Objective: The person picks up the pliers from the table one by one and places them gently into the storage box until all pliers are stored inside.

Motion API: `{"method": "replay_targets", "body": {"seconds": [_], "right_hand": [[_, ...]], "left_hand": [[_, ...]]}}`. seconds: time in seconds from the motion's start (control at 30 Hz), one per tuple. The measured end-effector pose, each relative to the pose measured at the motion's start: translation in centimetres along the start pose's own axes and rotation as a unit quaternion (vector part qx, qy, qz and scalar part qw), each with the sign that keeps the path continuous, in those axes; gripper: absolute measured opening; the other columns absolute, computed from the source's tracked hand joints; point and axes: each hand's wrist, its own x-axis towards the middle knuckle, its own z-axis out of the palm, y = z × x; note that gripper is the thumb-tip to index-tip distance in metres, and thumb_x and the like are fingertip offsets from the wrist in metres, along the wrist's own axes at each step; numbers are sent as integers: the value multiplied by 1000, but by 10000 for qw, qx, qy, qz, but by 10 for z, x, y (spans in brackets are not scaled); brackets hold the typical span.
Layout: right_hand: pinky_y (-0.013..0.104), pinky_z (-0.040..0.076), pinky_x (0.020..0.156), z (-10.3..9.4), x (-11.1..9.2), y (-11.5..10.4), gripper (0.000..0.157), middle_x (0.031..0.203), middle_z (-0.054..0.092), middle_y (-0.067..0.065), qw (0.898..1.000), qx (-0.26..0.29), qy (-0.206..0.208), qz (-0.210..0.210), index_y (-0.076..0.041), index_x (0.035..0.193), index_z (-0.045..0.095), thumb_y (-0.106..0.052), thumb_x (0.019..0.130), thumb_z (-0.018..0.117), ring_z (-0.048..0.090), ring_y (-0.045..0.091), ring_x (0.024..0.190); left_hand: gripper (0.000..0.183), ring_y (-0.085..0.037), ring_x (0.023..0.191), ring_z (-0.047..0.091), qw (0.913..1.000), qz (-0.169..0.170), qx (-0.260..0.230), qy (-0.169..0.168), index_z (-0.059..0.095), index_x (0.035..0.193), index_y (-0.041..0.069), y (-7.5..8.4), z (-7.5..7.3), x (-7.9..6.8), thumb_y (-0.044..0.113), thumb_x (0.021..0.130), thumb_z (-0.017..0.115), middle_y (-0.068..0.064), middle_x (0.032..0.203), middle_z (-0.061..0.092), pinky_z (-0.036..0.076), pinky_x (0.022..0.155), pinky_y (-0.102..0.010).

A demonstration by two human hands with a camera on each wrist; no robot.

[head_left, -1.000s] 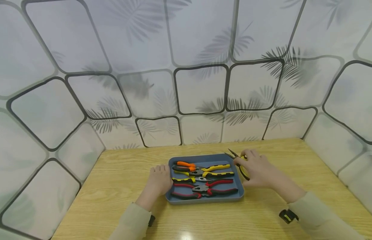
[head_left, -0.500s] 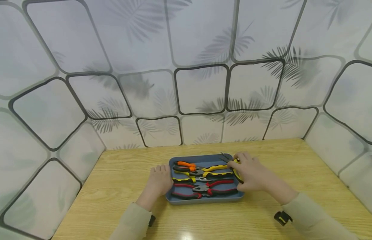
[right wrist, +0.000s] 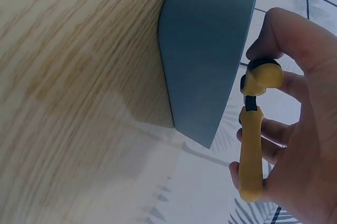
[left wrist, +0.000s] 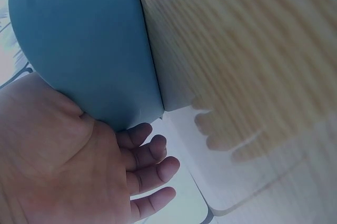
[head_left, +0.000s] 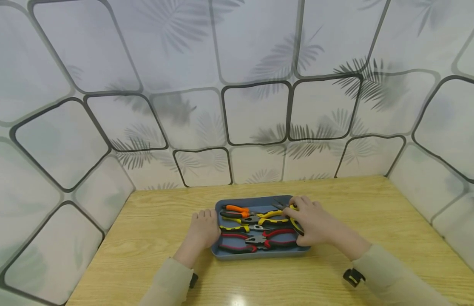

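Note:
My right hand holds yellow-and-black needle-nose pliers over the right end of a blue-grey tray. Their dark jaws point toward the tray's far right corner. In the right wrist view, fingers and thumb curl about the yellow handles, just above the rim. At the tray's left end lies my left hand, its palm side against the outer wall; the left wrist view shows loosely bent fingers, with the thumb hidden. Inside the tray are orange-and-black pliers, yellow-and-black pliers and red-and-black pliers, some overlapping.
The tray stands on a light wooden table. Behind and on both sides rise patterned pale walls with leaf and frame shapes. A small black device sits under the right sleeve.
My right hand has moved left with the pliers, from beyond the tray's right edge to over its right end, and slightly lower. The left hand and the tray have stayed put.

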Motion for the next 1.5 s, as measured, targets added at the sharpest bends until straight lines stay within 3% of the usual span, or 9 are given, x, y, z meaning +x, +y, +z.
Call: {"method": "replay_targets", "body": {"seconds": [0.4,0.9,1.1,1.5], "right_hand": [[44,38,76,3,10,-5,66,117,44,1,9995,123,-228,-206,-30,120,54,-20,57,72,42,22,103],[48,44,85,3,25,-11,63,127,47,5,9956,219,-84,-912,-26,118,55,-16,60,79,46,25,112],[49,42,87,7,31,-11,63,128,45,3,9946,295,-179,-983,-28,119,55,-16,63,79,45,24,114],[41,42,78,15,37,-10,63,127,44,2,9921,271,-235,-1204,-29,120,53,-12,64,75,46,22,110]], "left_hand": [[29,-31,96,52,10000,-12,-39,-44,49,105,0,1,-1,0,25,90,47,-16,100,54,39,86,-47],[35,-34,104,52,9999,-47,-130,-95,49,111,-3,-1,-2,1,26,91,47,-19,108,55,38,93,-50],[35,-32,100,53,9999,-103,-117,-28,50,108,-2,1,0,0,27,89,51,-18,103,55,39,88,-49],[36,-32,100,52,9998,-128,-111,-61,50,110,-2,3,-2,-2,27,89,52,-18,105,55,39,89,-49]]}}
